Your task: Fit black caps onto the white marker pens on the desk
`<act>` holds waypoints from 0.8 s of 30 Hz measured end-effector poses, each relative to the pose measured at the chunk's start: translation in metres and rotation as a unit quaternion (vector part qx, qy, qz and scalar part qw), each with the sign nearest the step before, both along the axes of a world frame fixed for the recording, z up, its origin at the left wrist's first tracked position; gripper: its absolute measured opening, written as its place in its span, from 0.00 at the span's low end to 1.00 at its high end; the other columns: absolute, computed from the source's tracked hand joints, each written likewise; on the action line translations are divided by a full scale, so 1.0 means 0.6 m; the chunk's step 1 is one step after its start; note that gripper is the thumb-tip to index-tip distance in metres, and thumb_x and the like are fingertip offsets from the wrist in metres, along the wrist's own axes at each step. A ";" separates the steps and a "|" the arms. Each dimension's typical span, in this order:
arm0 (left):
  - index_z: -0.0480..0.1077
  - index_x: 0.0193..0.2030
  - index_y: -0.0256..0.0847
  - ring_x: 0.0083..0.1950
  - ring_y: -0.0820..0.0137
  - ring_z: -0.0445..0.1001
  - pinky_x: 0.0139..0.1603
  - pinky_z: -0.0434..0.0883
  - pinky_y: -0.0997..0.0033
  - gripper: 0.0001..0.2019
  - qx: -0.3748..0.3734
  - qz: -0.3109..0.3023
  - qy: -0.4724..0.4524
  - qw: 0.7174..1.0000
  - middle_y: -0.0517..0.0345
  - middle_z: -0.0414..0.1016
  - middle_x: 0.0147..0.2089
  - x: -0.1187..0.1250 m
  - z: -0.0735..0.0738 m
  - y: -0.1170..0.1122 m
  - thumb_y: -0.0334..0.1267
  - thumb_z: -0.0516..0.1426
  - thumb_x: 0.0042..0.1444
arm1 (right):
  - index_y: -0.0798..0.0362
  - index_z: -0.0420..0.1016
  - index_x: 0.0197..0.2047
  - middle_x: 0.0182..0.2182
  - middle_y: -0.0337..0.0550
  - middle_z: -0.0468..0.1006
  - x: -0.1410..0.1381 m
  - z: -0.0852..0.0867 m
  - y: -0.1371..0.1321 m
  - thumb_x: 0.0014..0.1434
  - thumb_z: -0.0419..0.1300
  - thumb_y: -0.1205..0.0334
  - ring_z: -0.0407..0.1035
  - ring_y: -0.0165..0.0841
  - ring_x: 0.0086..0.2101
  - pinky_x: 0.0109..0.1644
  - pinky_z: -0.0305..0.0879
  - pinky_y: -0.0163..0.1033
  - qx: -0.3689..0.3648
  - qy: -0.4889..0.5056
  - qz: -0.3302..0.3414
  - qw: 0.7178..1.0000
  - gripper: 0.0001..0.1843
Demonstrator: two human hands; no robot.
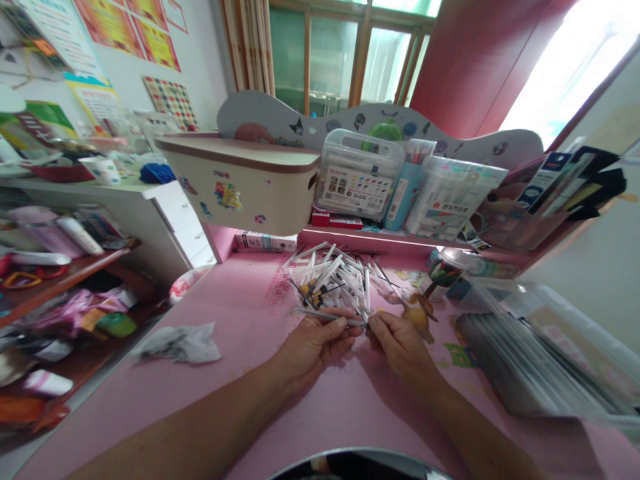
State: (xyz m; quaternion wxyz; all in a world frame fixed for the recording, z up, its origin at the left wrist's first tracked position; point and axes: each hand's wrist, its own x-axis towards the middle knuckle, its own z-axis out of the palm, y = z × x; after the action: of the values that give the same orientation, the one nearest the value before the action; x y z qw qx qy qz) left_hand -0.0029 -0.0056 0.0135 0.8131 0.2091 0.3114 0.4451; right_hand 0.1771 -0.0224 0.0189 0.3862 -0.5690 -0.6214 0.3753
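Both hands meet over the pink desk (240, 393), just in front of a loose pile of white tubes (330, 273) with thin dark sticks among them. Closed around a slim grey pen (320, 314) is my left hand (313, 343), its thumb lying along the barrel. The pen lies nearly level, one end pointing left. My right hand (400, 347) pinches at the pen's right end; its fingertips hide what exactly they grip. To the right, many slim grey pens (520, 367) lie side by side in a clear plastic box (540, 293).
A crumpled tissue (185, 343) lies on the left of the desk. Behind the pile, a shelf carries a beige lidded bin (250, 187), a clear marker case (360, 177) and another marker box (450, 200). A jar (447, 270) stands at the right back.
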 end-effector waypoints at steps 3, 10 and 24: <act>0.77 0.39 0.33 0.34 0.70 0.83 0.35 0.79 0.79 0.07 -0.002 -0.005 0.000 1.000 0.48 0.83 0.36 0.001 -0.001 -0.001 0.22 0.59 0.57 | 0.52 0.68 0.28 0.21 0.38 0.68 -0.003 0.002 -0.001 0.64 0.51 0.45 0.61 0.29 0.23 0.26 0.56 0.35 -0.016 0.033 0.011 0.999 0.21; 0.78 0.38 0.31 0.34 0.71 0.82 0.36 0.79 0.79 0.06 0.016 0.004 0.016 1.000 0.48 0.83 0.33 -0.001 0.002 0.001 0.22 0.59 0.57 | 0.51 0.67 0.35 0.27 0.37 0.67 -0.006 0.008 -0.001 0.60 0.56 0.54 0.62 0.30 0.28 0.30 0.59 0.34 0.025 0.034 0.042 0.998 0.09; 0.78 0.38 0.32 0.35 0.71 0.82 0.36 0.79 0.79 0.06 0.018 0.002 0.022 1.000 0.48 0.83 0.34 -0.001 -0.001 0.002 0.23 0.61 0.56 | 0.51 0.65 0.35 0.25 0.34 0.65 -0.005 0.004 -0.005 0.63 0.55 0.53 0.61 0.28 0.25 0.27 0.56 0.33 0.000 0.042 0.054 0.998 0.10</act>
State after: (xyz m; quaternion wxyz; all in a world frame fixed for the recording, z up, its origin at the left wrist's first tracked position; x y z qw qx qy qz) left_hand -0.0037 -0.0043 0.0126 0.8014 0.2330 0.3211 0.4476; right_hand 0.1739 -0.0252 0.0211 0.3909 -0.5182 -0.6349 0.4190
